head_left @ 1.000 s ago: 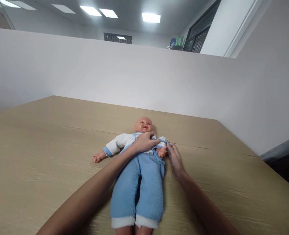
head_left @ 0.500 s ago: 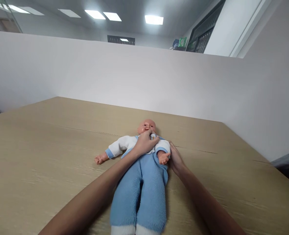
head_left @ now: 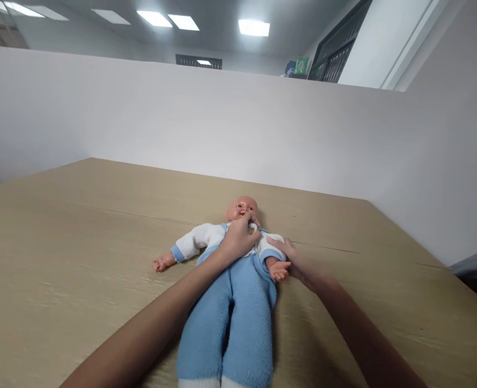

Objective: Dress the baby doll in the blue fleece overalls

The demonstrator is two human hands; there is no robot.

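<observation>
A baby doll [head_left: 242, 312] in a blue fleece outfit with white sleeves lies on its back on the wooden table, head at the far end. My left hand [head_left: 240, 237] is closed on the front of its clothes at the collar, just under the chin, and covers part of the chest. With my right hand [head_left: 297, 261] I grip the doll's sleeved arm [head_left: 274, 252] on the right side, thumb over the sleeve; the other fingers are mostly hidden. The doll's other arm [head_left: 190, 245] stretches out to the left on the tabletop.
The wooden table [head_left: 81, 242] spreads around the doll, with thin seams across it. A white partition [head_left: 222, 124] rises behind its far edge. Above that show ceiling lights, a dark window frame [head_left: 337, 51] and a green packet [head_left: 301, 66].
My right hand has shifted its hold, bringing the thumb over the sleeve, and the doll's arm has swung slightly outward to the right. My left hand stays at the collar.
</observation>
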